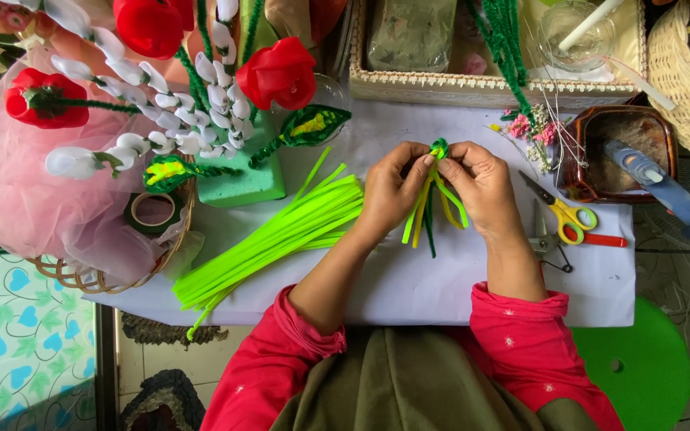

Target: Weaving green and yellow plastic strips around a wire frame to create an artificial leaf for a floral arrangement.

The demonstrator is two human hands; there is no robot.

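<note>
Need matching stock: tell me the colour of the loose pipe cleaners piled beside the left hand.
Bright lime green, the pile of pipe cleaners; head view.

Left hand point(391, 191): pinching twisted green knot of pipe-cleaner bundle point(433, 203)
Right hand point(481, 185): gripping same knot, opposite side
Loose green pipe cleaners point(273, 239): piled left of hands on white table point(441, 279)
Scissors point(565, 214): right of hands

My arms wear bright pinkish-red sleeves, pushed up and bunched just past the forearms, the left sleeve point(281, 351) at seven o'clock and the right sleeve point(533, 343) at five. Small pale star-like motifs dot the fabric. Between them, at six o'clock, hangs my olive-brown draped cloth point(409, 383). My hands and wrists are bare of jewellery.
</note>
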